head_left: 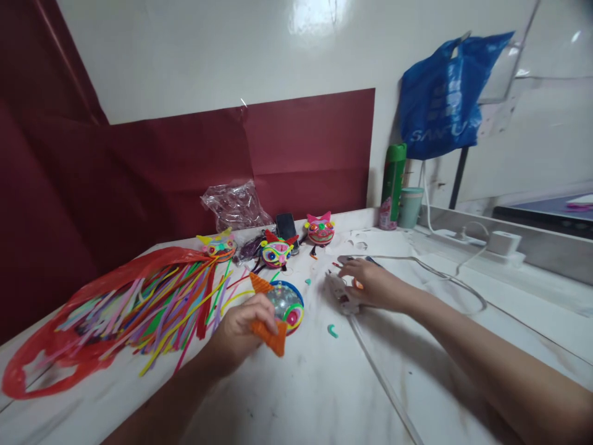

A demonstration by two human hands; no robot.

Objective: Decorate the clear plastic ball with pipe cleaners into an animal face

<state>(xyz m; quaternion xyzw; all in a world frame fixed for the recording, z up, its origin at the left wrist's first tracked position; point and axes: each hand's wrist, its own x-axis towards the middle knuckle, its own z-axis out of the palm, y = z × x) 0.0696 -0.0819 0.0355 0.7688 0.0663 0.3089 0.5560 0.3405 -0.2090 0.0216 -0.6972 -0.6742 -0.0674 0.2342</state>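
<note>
My left hand (244,326) is closed on a round craft piece (283,298) with orange pointed ears, a blue rim and a pink and yellow eye. Its silvery middle faces up. To the right, my right hand (365,281) reaches over a white glue gun (340,293) lying on the table, with a pale glue stick or cord trailing toward the front edge. The fingers are at the glue gun's body; whether they grip it is hard to see. A small teal curved piece (332,331) lies between the hands.
Colourful pipe cleaners (162,309) lie on a red plastic bag (32,392) at left. Decorated heads (319,230) stand behind, near a phone (286,227) and clear plastic (238,207). At right are a green can (393,179), a cup (410,207), cables and a power strip (482,244).
</note>
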